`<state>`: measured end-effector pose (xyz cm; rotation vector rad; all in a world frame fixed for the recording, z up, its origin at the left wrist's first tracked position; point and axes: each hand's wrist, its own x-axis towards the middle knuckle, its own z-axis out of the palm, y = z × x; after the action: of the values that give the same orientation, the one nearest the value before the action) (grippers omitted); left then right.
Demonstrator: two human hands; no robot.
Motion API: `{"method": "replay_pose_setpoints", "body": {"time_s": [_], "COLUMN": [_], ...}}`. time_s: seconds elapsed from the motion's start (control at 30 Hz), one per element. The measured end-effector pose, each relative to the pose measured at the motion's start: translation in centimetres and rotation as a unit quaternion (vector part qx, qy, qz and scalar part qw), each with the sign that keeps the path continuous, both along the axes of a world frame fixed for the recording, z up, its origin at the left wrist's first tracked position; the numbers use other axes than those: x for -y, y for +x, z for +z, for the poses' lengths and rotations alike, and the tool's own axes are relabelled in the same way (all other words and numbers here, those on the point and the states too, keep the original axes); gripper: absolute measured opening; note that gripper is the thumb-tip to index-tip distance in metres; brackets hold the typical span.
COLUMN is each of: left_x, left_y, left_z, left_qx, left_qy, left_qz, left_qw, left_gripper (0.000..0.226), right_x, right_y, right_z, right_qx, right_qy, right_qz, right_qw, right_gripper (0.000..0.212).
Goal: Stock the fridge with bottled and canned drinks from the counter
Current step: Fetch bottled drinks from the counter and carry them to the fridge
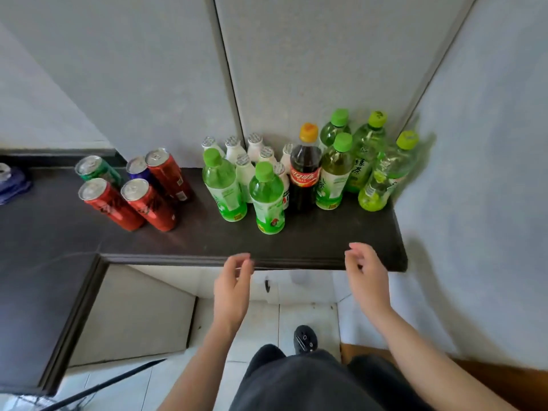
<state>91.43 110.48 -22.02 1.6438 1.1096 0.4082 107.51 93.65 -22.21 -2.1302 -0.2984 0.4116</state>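
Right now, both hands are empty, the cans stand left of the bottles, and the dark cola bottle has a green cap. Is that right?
Not quite. In the head view the cola bottle has an orange cap, not a green one. The rest holds: the left hand and right hand hold nothing, and the cans stand left of the bottles.

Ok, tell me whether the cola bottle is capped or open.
Capped: the cola bottle stands upright with its orange cap on.
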Motion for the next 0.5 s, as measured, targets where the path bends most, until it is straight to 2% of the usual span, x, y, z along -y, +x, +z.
{"method": "replay_pose_setpoints", "body": {"time_s": [0.13,0.27,0.37,0.5], "left_x": [-1.9,-3.7,-4.9,-5.8], "left_y": [4.6,8.3,10.2,11.8], "left_z": [3.7,5.8,6.3,6.2], "left_qx": [0.094,0.105,0.101,0.101], "left_qy": [0.123,0.203,0.216,0.162], "left_qz": [0.001,-0.023,-0.05,-0.064], "left_qw": [0.988,0.973,0.97,0.979], "left_gripper": [0.02,0.042,0.051,0.053], "right_x": [-3.5,-6.3,-8.0,-9.7], "right_y": [2.5,4.6,6.1,8.2], "right_z": [2.4,4.3,5.7,7.2], "right_qx": [0.053,0.078,0.096,0.149], "right_qy": [0.076,0.11,0.124,0.108], "right_qz": [-0.03,-0.051,-0.057,-0.052], "right_qw": [0.995,0.99,0.986,0.982], "right_gripper": [0.028,0.035,0.042,0.058]}}
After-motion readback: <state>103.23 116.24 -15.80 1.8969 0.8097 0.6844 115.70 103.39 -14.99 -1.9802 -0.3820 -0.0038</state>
